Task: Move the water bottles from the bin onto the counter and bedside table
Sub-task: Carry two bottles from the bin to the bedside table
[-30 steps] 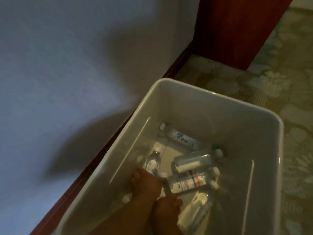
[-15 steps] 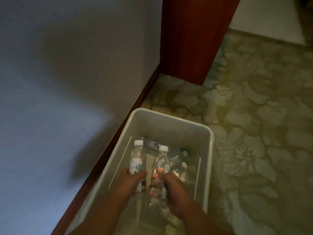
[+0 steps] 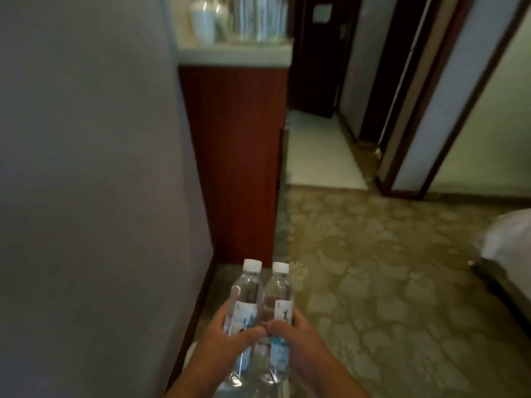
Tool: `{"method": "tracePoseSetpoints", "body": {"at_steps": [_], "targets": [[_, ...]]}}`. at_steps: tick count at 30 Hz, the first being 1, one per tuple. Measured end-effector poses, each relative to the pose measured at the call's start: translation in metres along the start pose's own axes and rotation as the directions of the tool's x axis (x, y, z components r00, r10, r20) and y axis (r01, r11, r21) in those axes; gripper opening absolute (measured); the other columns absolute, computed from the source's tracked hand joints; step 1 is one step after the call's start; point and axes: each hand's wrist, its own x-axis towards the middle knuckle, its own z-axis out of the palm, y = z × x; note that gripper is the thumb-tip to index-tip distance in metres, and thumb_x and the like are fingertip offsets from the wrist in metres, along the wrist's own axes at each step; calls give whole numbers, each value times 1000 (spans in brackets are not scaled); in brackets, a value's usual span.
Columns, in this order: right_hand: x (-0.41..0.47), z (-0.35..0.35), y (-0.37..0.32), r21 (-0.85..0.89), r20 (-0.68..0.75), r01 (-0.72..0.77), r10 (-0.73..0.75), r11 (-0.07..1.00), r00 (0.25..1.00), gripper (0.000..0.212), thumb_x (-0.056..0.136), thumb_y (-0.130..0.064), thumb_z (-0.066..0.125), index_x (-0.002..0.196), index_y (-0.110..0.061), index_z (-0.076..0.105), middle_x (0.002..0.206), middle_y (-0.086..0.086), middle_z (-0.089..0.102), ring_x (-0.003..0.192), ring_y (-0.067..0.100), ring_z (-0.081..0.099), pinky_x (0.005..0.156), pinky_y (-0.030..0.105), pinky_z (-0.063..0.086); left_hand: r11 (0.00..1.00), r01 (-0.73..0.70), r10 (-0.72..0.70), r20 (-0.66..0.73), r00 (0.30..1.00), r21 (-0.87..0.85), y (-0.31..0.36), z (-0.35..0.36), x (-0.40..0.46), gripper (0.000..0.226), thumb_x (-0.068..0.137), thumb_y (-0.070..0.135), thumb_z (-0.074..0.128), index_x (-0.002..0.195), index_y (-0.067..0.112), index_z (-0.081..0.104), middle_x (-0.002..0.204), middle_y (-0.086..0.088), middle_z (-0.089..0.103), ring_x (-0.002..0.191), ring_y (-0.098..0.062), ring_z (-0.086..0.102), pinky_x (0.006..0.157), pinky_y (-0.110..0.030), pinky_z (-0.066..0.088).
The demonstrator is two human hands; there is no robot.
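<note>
Two water bottles, the left bottle [image 3: 245,300] and the right bottle [image 3: 278,301], stand upright and touching, held low over the carpet [image 3: 388,282]. The left hand [image 3: 227,337] wraps one, the right hand [image 3: 298,334] the other, thumbs meeting between them. The bench [image 3: 232,57] lies ahead, already crowded with glassware [image 3: 230,20]; setting bottles down carelessly there could knock it, and smooth plastic may slip from either grasp.
</note>
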Motion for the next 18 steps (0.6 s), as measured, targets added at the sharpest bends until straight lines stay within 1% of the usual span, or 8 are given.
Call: {"method": "tracePoseSetpoints", "body": {"at_steps": [2, 4, 5, 7, 9, 13, 16, 18], "targets": [[-31, -8, -55, 19, -43, 102, -101, 995, 994, 60, 70, -5, 78, 127, -8, 60, 113, 28, 72, 105, 47, 70, 83, 51, 61, 996, -85, 85, 83, 993, -2, 53, 31, -6, 79, 56, 28, 96, 127, 28, 62, 111, -8, 77, 103, -27, 74, 82, -38, 61], [-67, -18, -109, -18, -78, 203, -204, 979, 976, 60, 73, -8, 80, 129, -13, 59, 115, 25, 73, 107, 44, 71, 83, 47, 61, 989, -144, 141, 130, 981, 19, 101, 67, -15, 80, 56, 42, 96, 127, 25, 62, 111, -7, 77, 102, -24, 75, 75, -28, 61], [-87, -23, -135, -49, -94, 244, -248, 969, 964, 60, 72, -13, 84, 127, -18, 60, 115, 22, 74, 107, 40, 72, 84, 45, 61, 985, -167, 162, 140, 977, 27, 123, 86, -21, 84, 54, 52, 94, 127, 23, 62, 111, -7, 77, 101, -24, 75, 75, -29, 61], [-126, -38, -182, -121, -135, 297, -312, 947, 940, 56, 74, -24, 87, 124, -25, 62, 115, 13, 76, 106, 32, 74, 85, 43, 61, 984, -177, 171, 164, 972, 22, 163, 126, -30, 92, 51, 64, 90, 127, 21, 61, 112, -9, 77, 102, -30, 75, 83, -46, 61], [-162, -62, -222, -212, -227, 320, -365, 923, 903, 45, 86, -28, 78, 127, -23, 59, 111, 4, 78, 101, 22, 76, 84, 39, 61, 985, -174, 165, 217, 962, 19, 195, 170, -35, 89, 53, 56, 92, 127, 17, 61, 112, -14, 76, 104, -37, 73, 92, -59, 56], [-238, -122, -293, -309, -354, 349, -448, 884, 821, 56, 70, -51, 77, 119, -26, 65, 103, -4, 80, 93, 15, 77, 82, 39, 63, 981, -192, 185, 292, 938, -6, 248, 274, -50, 76, 54, 41, 96, 120, 19, 65, 104, -13, 78, 94, -35, 76, 74, -48, 61], [-294, -186, -331, -275, -417, 396, -480, 876, 772, 31, 86, -36, 75, 113, -33, 59, 94, -17, 79, 84, 6, 77, 60, 21, 61, 980, -199, 188, 364, 912, -5, 278, 369, -65, 57, 69, 28, 87, 122, 23, 64, 107, -8, 78, 95, -31, 76, 80, -51, 62], [-329, -229, -356, -280, -470, 398, -486, 874, 737, 35, 88, -39, 72, 120, -35, 57, 99, -12, 79, 86, 9, 77, 61, 21, 60, 980, -200, 186, 413, 891, -11, 293, 431, -75, 49, 78, 21, 82, 124, 24, 63, 110, -7, 77, 96, -30, 75, 84, -56, 61]]}}
